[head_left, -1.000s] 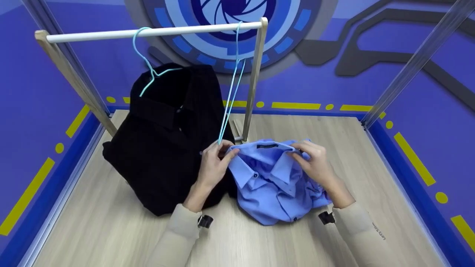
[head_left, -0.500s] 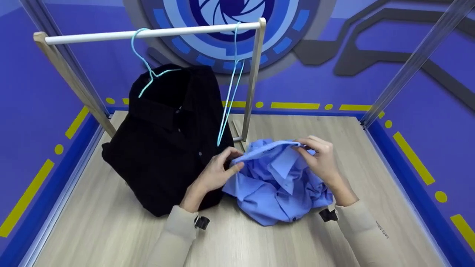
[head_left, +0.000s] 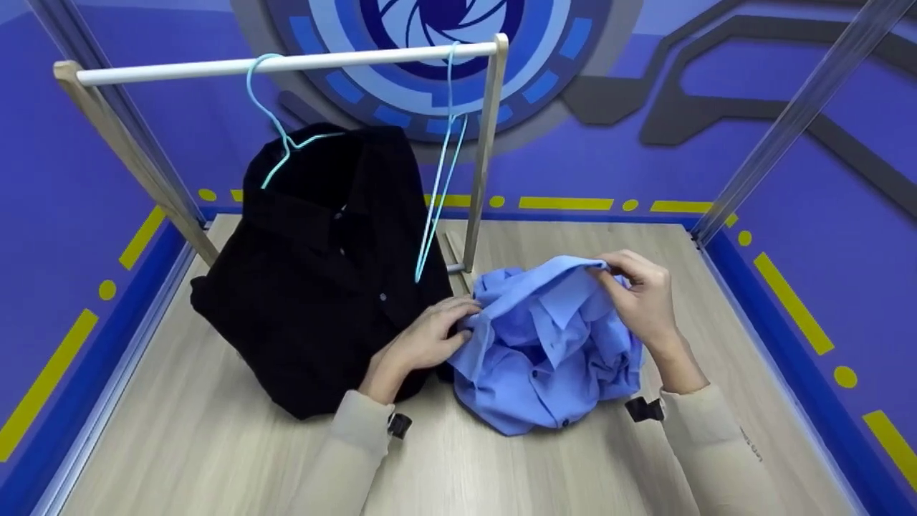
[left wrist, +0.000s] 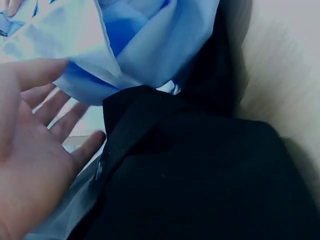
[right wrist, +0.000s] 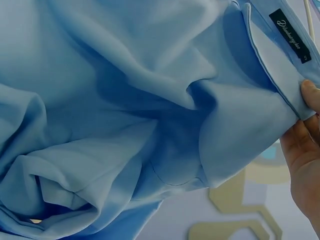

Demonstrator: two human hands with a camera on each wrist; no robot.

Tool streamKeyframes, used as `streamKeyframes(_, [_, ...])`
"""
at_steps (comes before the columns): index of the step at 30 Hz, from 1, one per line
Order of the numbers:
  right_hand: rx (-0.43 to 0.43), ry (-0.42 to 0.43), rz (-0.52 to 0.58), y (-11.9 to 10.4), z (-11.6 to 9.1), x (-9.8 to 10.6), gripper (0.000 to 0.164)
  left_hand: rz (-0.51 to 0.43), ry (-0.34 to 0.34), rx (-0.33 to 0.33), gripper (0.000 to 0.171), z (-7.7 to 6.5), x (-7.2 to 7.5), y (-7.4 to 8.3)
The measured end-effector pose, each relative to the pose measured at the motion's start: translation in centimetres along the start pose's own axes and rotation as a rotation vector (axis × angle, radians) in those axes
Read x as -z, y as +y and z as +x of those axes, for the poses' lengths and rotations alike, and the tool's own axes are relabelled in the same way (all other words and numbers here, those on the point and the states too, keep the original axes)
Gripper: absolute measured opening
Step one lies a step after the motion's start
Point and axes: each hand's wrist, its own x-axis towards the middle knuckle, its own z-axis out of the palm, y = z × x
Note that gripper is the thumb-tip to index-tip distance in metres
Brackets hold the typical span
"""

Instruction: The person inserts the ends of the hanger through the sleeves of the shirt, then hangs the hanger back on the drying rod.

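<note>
A crumpled light blue shirt (head_left: 501, 390) lies on the wooden tabletop in front of me. My right hand (head_left: 645, 301) pinches its collar (head_left: 562, 272) and lifts it at the right end; the right wrist view shows thumb and fingers on the collar, near a black label (right wrist: 290, 36). At the shirt's left side, my left hand (head_left: 428, 337) touches the cloth with loosely spread fingers, which the left wrist view shows around no fold. Just left of that hand hangs a black shirt (head_left: 308, 301) on a turquoise hanger (head_left: 283, 136).
A rack with a white rail (head_left: 179, 69) and wooden posts stands at the back left. A second turquoise hanger (head_left: 435, 215) hangs from its right end, bearing no garment. Blue patterned walls (head_left: 573, 165) enclose the tabletop (head_left: 716, 308) at the back and sides.
My left hand has let go of the collar's left end and moved down along the shirt's left side. The right hand has drawn the collar up and to the right.
</note>
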Motion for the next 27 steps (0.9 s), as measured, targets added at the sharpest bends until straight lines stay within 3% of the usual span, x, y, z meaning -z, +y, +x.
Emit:
streamKeyframes(3, [-0.018, 0.002, 0.004, 0.1, -0.1, 0.2, 0.014, 0.037, 0.014, -0.050, 0.029, 0.4, -0.3, -0.3])
streamKeyframes(7, [-0.037, -0.024, -0.012, 0.2, -0.2, 0.4, 0.018, 0.032, 0.053, -0.054, 0.016, 0.4, -0.4, -0.5])
streamKeyframes(14, [-0.085, -0.040, -0.014, 0.5, -0.4, 0.6, 0.020, -0.131, 0.202, 0.036, 0.005, 0.3, 0.1, -0.4])
streamKeyframes(18, [-0.110, -0.040, -0.017, 0.7, -0.4, 0.6, 0.018, -0.189, 0.294, 0.028, 0.005, 0.3, 0.6, -0.2])
streamKeyframes(22, [-0.130, -0.051, -0.026, 1.1, -0.5, 0.6, 0.016, -0.164, 0.378, -0.013, 0.006, 0.2, 0.9, -0.1])
streamKeyframes(27, [-0.156, -0.086, -0.038, 3.1, -1.4, 0.7, 0.017, -0.089, 0.472, -0.067, 0.006, 0.1, 1.3, -0.2])
